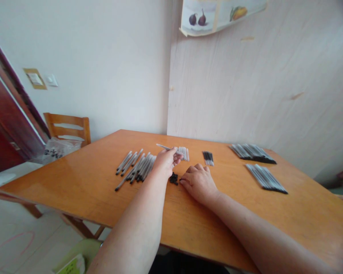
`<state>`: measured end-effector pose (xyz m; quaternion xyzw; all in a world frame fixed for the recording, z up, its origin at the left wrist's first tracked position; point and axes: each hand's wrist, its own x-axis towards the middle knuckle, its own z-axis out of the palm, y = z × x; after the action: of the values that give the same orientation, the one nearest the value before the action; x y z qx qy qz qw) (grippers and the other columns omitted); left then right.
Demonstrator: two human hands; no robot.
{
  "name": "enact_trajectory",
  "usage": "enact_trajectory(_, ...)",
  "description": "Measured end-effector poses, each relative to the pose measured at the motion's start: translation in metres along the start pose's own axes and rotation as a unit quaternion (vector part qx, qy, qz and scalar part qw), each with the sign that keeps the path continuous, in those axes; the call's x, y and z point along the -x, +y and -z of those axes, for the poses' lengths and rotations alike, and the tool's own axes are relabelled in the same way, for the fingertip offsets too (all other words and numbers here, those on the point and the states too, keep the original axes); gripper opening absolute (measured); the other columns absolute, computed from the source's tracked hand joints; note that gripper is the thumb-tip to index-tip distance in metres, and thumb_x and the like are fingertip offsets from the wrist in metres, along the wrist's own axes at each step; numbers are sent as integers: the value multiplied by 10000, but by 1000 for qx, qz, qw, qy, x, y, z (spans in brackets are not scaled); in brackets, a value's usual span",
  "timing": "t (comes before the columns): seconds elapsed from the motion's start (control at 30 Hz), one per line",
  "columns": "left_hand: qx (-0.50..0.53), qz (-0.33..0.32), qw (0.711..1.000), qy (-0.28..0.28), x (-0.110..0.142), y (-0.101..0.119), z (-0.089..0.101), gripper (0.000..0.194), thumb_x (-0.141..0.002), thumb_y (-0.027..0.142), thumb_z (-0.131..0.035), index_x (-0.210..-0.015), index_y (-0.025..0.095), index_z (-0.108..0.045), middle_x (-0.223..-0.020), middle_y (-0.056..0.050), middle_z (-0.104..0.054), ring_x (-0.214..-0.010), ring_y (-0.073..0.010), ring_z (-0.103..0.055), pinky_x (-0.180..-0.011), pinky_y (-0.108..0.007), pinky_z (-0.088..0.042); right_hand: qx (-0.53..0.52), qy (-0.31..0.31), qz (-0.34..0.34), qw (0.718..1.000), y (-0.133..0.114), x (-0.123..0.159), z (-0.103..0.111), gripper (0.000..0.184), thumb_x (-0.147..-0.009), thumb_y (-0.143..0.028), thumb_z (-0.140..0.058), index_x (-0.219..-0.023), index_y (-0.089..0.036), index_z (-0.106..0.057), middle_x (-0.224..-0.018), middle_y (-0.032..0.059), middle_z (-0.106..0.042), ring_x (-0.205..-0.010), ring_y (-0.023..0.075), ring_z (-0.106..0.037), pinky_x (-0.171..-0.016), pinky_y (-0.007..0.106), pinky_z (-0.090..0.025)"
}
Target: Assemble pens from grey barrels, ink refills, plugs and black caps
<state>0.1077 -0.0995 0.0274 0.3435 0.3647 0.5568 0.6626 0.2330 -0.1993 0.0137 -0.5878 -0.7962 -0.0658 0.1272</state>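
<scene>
My left hand [166, 160] is closed around a clear pen barrel [162, 146], which points up and to the left above the table. Just below it lies a small pile of black pen plugs [173, 177]. At the right side of that pile, my right hand [199, 182] rests low with its thumb and finger pinched on a small black plug, mostly hidden by the fingertips. Several clear barrels [185, 153] lie behind my left hand. To its left is a loose heap of pen barrels with black ends [140, 165].
A short row of dark pen refills [208, 158] lies behind my right hand. Two sorted bundles of black-ended barrels, a far one [251, 151] and a nearer one [266, 178], lie on the right of the wooden table [82, 182]. A chair [68, 123] stands at the left.
</scene>
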Motion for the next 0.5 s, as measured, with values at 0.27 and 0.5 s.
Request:
enact_trajectory(0.27, -21, -9, 1000, -5, -1, -3, 0, 119, -840, 239, -606, -783, 139, -578, -698, -77, -685, -593, -137, -662, -504, -207, -450, -13, 35, 15, 999, 0, 1, -5, 246, -922, -389, -497, -951, -303, -726, -948, 57, -660, -963, 245, -477, -798, 376, -264)
enact_trajectory(0.5, -38, -1, 999, -3, -2, -4, 0, 128, -840, 264, -618, -817, 143, -582, -743, -77, -697, -594, -129, -667, -505, -202, -461, -38, 139, -64, 987, 8, -2, -3, 213, -903, -336, -497, -927, -207, -665, -909, 72, -669, -937, 236, -510, -815, 353, -309)
